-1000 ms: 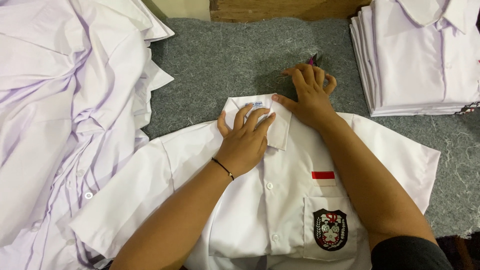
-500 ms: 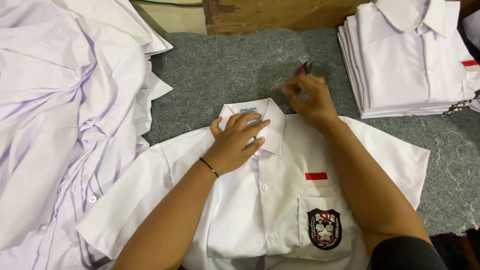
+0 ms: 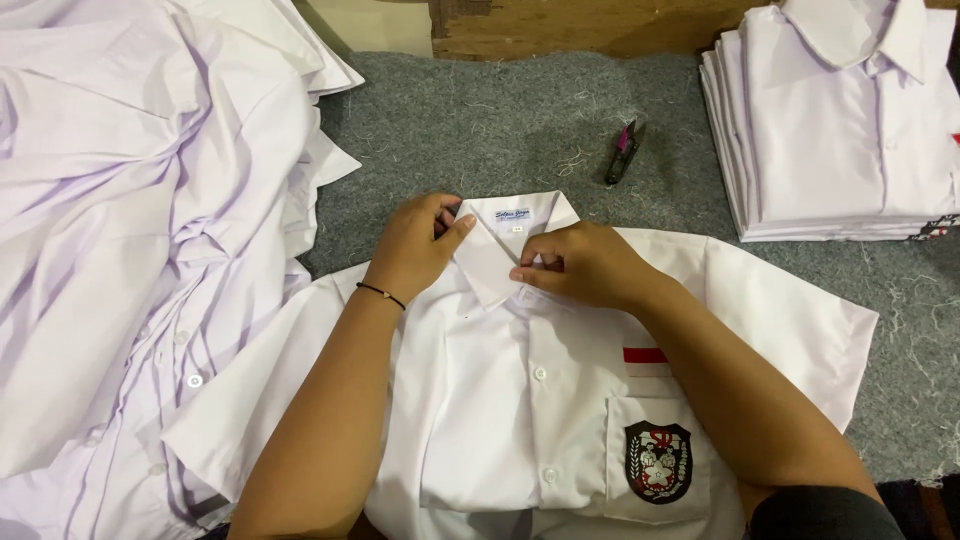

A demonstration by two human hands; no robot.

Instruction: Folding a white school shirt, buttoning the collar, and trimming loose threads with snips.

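Note:
A white short-sleeved shirt (image 3: 500, 400) lies face up and buttoned on grey felt, with a dark crest on its chest pocket (image 3: 657, 460) and a red stripe above it. My left hand (image 3: 415, 245) pinches the left collar flap near the neck. My right hand (image 3: 580, 262) pinches the collar's right side at the top button. A small black thread snip with a purple end (image 3: 621, 152) lies on the felt just beyond the collar, touched by neither hand.
A loose heap of white shirts (image 3: 130, 230) fills the left side. A neat stack of folded white shirts (image 3: 840, 130) stands at the back right. Grey felt (image 3: 480, 120) covers the table, with a wooden edge (image 3: 560, 25) behind.
My right hand left the snip on the felt and came back to the collar. My left hand shifted from pressing the collar flat to pinching its left flap.

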